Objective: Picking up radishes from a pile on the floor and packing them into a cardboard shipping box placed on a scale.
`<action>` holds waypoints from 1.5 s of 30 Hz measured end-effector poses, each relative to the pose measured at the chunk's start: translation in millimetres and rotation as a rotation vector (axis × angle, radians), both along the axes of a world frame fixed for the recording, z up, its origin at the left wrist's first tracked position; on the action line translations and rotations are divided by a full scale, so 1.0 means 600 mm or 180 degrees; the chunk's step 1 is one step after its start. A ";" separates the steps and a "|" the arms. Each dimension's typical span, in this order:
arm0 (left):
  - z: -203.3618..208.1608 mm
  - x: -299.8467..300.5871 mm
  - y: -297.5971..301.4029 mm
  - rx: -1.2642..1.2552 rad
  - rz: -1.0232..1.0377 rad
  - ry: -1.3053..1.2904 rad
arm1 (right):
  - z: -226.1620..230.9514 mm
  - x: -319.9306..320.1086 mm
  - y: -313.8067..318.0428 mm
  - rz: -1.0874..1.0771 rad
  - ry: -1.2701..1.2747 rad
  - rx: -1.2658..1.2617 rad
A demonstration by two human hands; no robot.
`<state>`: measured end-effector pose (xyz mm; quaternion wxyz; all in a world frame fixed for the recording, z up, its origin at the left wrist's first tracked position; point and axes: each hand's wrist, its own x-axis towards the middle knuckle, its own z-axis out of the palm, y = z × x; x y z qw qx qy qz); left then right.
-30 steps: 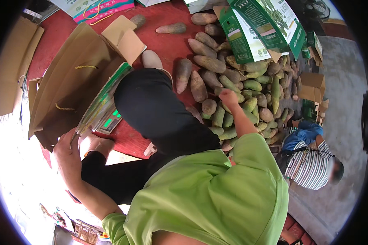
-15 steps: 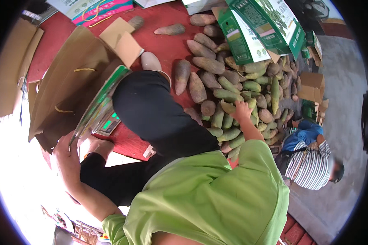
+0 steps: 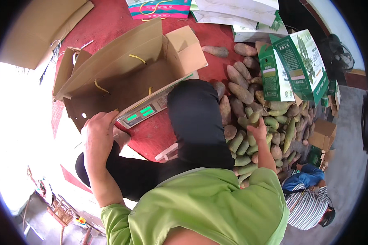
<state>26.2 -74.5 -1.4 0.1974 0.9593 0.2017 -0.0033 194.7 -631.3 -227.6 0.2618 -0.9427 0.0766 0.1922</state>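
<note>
An open cardboard box point(image 3: 122, 83) with yellow cord handles stands on a digital scale point(image 3: 142, 115) with a lit green display. My left hand point(image 3: 97, 134) is closed on the box's near-left edge, fingers over the rim. To the right, my right hand point(image 3: 258, 131) is wrapped round a green radish point(image 3: 254, 118), just above the pile. Green and soil-brown radishes point(image 3: 243, 93) lie heaped below and around it. My bent knee point(image 3: 196, 118) in black trousers comes between the scale and the heap.
Green-and-white printed cartons point(image 3: 300, 67) stand over the far side of the heap. White bags point(image 3: 237, 10) and a pink-and-blue bag point(image 3: 158, 9) lie at the back on the red floor covering point(image 3: 210, 34). A co-worker in a striped shirt point(image 3: 306, 208) bends at the lower right.
The view has shifted, so the box and heap appear differently placed and the scale display shows more fully. My right hand, earlier reaching onto the heap, now has a radish in its grip.
</note>
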 end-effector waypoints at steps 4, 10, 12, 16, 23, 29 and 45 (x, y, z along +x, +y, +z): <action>-0.001 -0.004 0.006 0.0102 -0.0051 0.0014 | 0.122 0.088 0.176 0.0031 -0.0463 0.1974; 0.000 -0.009 0.002 0.0061 0.0117 0.0041 | 0.378 0.157 0.419 0.1032 -0.1182 0.2672; 0.009 -0.007 0.001 0.0077 0.0102 0.0146 | 0.431 0.165 0.485 0.1611 -0.1122 0.3001; 0.013 -0.010 0.002 0.0109 0.0031 0.0215 | 0.490 0.131 0.634 0.2954 -0.1014 0.3247; 0.019 -0.008 0.003 0.0097 0.0082 0.0417 | 0.475 0.079 0.788 0.3960 -0.0831 0.3063; 0.022 -0.004 -0.002 0.0136 0.0021 0.0418 | 0.327 0.059 0.868 0.5126 -0.0713 0.1539; -0.003 -0.009 0.008 0.0058 -0.0006 -0.0019 | 0.366 0.111 0.816 0.4923 -0.0214 0.1521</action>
